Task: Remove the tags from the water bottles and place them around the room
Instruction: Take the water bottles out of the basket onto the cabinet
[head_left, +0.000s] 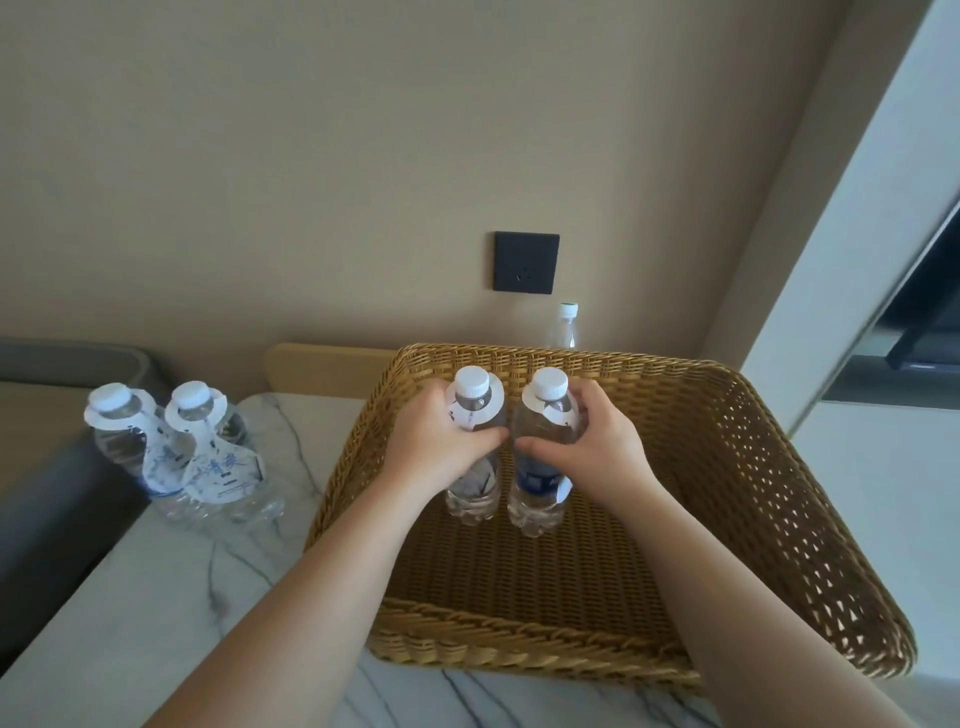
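Bottles, two, upright inside wicker basket (727, 467), white tags at necks. Left grip (441, 447) curled round left bottle (474, 499); right grip (597, 441) curled round right bottle (537, 499). Basket sits on marble bench (156, 597). Tagged bottle cluster (182, 452) stands on bench, left of basket. One more bottle (565, 325) behind basket, by wall.

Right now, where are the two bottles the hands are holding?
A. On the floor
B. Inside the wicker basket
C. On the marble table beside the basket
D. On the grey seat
B: the left hand and right hand each grip a bottle within the basket walls.
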